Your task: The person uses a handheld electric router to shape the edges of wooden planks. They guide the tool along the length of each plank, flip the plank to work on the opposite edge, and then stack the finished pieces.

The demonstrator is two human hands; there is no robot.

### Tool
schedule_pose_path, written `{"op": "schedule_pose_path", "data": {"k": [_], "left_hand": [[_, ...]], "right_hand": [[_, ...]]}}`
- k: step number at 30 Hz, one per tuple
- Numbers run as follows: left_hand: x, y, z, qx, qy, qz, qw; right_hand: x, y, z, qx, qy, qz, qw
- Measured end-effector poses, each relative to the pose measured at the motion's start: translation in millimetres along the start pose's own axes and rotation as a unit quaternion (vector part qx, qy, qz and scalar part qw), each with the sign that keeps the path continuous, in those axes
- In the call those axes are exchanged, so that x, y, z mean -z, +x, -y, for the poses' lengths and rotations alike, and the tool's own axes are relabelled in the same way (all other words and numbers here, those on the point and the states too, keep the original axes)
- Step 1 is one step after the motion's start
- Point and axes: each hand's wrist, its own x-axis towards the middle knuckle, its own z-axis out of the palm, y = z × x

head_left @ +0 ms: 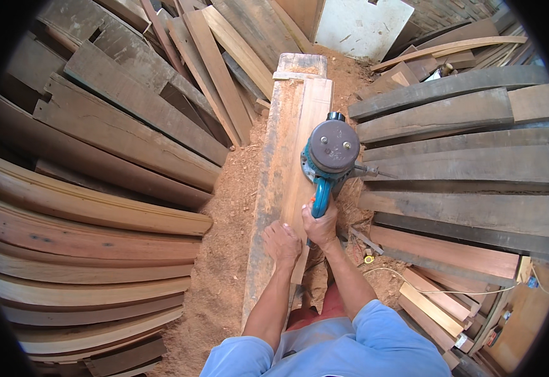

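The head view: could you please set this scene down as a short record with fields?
Tool: blue power tool with dark round top, over a pale board
Right grip: closed around the tool's blue handle
Left grip: near the board's lower part
Support: worn wooden bench
Sides: stacked timber, left and right
Ground: reddish sawdust

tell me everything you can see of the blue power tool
The tool has a teal-blue body under a round, dull dark-grey cap with two shiny bolt heads, apparently metal. A black knob shows at its far side, a thin rod juts out to the right, and a teal handle points back toward the person, gripped by the right hand. It seems to sit upright over the pale board; its underside is hidden, and whether it is running cannot be told.
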Motion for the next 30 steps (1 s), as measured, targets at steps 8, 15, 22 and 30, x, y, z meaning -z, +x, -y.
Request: {"op": "schedule_pose_path", "data": {"k": [8, 15, 22, 30], "left_hand": [[-4, 2, 0, 0.007, 0.014, -0.006, 1.000], [-5, 2, 1, 0.002, 0.007, -0.014, 1.000], [-1, 2, -3, 0.008, 0.011, -0.002, 1.000], [-6, 2, -1, -0.004, 0.008, -0.024, 1.000]], "right_hand": [[-1, 30, -3, 0.004, 0.001, -0.009, 1.000], [-5, 59, -9, 0.004, 0.006, -0.024, 1.000], [-8, 83, -27, 0.002, 0.012, -0.035, 0.999], [-6, 125, -25, 0.010, 0.018, -0.036, 0.999]]}}
